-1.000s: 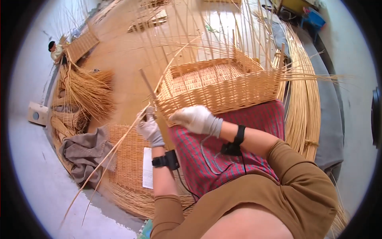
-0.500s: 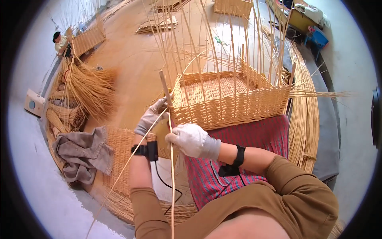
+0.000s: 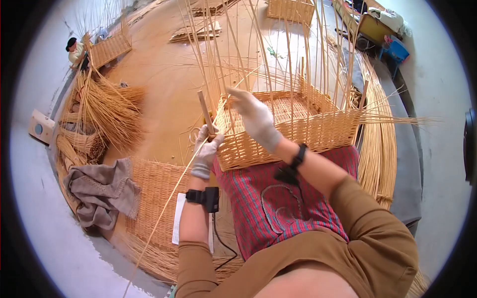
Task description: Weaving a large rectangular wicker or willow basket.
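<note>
Wicker basket (image 3: 298, 135) before you
Your left hand (image 3: 208, 141) is closed around its corner stake (image 3: 205, 111); right hand (image 3: 257, 119) over it, fingers straight, hold I cannot tell.

- The head camera looked steeply down from the person's head, above and behind the left hand (image 3: 205, 148) and right hand (image 3: 255, 118).
- It faced forward, taking in floor (image 3: 164, 94) well beyond the hands.
- It sat close: the forearms (image 3: 194, 226) loomed large just behind the hands.
- Its wide lens curved the walls (image 3: 444, 84) to either side of the hands.
</note>
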Demonstrator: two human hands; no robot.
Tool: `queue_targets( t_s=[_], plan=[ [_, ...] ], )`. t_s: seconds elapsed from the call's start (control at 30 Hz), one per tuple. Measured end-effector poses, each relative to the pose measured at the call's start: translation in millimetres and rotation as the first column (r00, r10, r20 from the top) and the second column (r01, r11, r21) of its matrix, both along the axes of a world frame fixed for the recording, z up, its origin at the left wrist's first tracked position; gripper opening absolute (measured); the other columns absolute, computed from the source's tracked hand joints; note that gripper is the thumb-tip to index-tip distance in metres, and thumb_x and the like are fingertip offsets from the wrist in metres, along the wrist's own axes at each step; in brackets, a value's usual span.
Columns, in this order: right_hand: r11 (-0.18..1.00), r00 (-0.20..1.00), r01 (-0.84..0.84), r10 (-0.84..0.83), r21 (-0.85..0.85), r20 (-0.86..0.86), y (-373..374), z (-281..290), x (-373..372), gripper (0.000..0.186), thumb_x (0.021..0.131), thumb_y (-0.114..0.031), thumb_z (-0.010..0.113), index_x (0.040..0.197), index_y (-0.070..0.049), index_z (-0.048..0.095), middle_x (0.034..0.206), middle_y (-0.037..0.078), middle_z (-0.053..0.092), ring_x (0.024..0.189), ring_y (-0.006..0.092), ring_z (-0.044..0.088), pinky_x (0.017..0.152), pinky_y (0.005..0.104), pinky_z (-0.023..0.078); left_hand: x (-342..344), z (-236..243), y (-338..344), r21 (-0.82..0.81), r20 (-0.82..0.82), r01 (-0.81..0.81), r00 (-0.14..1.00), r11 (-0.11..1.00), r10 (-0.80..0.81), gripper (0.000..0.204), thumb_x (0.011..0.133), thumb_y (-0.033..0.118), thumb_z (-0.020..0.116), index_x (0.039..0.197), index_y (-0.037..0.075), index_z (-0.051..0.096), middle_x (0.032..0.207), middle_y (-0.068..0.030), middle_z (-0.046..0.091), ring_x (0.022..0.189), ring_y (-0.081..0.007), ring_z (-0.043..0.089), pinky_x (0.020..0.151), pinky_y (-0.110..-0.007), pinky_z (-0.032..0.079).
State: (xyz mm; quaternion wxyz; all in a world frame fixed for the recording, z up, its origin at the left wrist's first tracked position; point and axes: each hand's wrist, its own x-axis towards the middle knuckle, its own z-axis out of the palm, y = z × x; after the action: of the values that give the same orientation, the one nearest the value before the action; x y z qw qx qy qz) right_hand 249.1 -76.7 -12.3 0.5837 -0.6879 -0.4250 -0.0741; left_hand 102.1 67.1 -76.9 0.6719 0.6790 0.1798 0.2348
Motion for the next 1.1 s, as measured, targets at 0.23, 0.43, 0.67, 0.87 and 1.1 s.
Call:
queue_targets(
  t_s=[0.23, 0.43, 0.67, 0.87, 1.1],
  plan=[
    [0.993, 0.966, 0.112, -0.100, 0.037, -0.238, -32.4, 32.1, -1.2, 0.042, 0.101, -0.007, 0.060, 0.141, -0.018, 0.057, 0.135, 0.017, 0.063, 0.096, 0.0284, 0.074, 0.070, 0.0367, 0.060, 11.5, -21.5, -6.2, -0.026, -0.007, -0.161, 0.987, 0.987, 0.161, 0.023, 0.092, 0.002, 0.076, 0.111, 0.010, 0.064, 0.094, 0.0021, 0.061, 0.086, -0.0100, 0.058, 0.080, -0.025, 0.052],
    [0.996, 0.689, 0.048, 0.023, 0.077, -0.725, -175.0, -82.0, 11.6, 0.028, 0.105, -0.016, 0.064, 0.132, -0.011, 0.057, 0.097, 0.004, 0.075, 0.082, 0.0157, 0.075, 0.048, 0.0208, 0.048, 4.7, -5.2, -83.9, 0.261, -0.151, -0.657, 0.696, 0.707, 0.702, 0.025, 0.090, -0.006, 0.068, 0.113, 0.003, 0.063, 0.098, -0.0070, 0.062, 0.085, -0.0160, 0.061, 0.079, -0.030, 0.054],
    [0.973, 0.835, 0.160, -0.043, 0.167, -0.548, -93.4, 9.1, 29.0, 0.039, 0.105, -0.003, 0.056, 0.143, -0.006, 0.050, 0.143, 0.013, 0.061, 0.134, 0.0238, 0.060, 0.101, 0.0336, 0.057, 82.4, 43.1, -115.9, 0.239, -0.422, 0.065, 0.906, 0.969, 0.044, 0.023, 0.105, 0.026, 0.061, 0.116, 0.006, 0.061, 0.078, -0.0143, 0.071, 0.059, -0.0263, 0.071, 0.060, -0.040, 0.057],
    [0.977, 0.980, 0.172, -0.184, -0.128, -0.082, -105.8, 35.9, 56.7, 0.064, 0.095, 0.014, 0.047, 0.155, -0.008, 0.037, 0.150, 0.016, 0.052, 0.108, 0.0182, 0.069, 0.092, 0.0324, 0.060, 79.7, 36.1, -121.6, 0.187, -0.337, -0.064, 0.933, 0.980, 0.125, 0.026, 0.105, 0.031, 0.064, 0.124, 0.013, 0.060, 0.071, -0.0100, 0.069, 0.045, -0.0232, 0.062, 0.049, -0.041, 0.050],
    [0.867, 0.717, 0.498, -0.413, 0.002, 0.562, -162.6, -4.2, 84.8, 0.066, 0.092, 0.008, 0.060, 0.153, -0.016, 0.049, 0.133, 0.013, 0.066, 0.124, 0.0295, 0.064, 0.106, 0.0386, 0.055, 92.3, 40.9, -194.7, 0.913, -0.161, 0.082, 0.973, 0.400, 0.168, 0.077, 0.089, 0.014, 0.074, 0.158, 0.031, 0.044, 0.128, -0.0119, 0.058, 0.091, -0.0273, 0.068, 0.078, -0.043, 0.057]
  ],
)
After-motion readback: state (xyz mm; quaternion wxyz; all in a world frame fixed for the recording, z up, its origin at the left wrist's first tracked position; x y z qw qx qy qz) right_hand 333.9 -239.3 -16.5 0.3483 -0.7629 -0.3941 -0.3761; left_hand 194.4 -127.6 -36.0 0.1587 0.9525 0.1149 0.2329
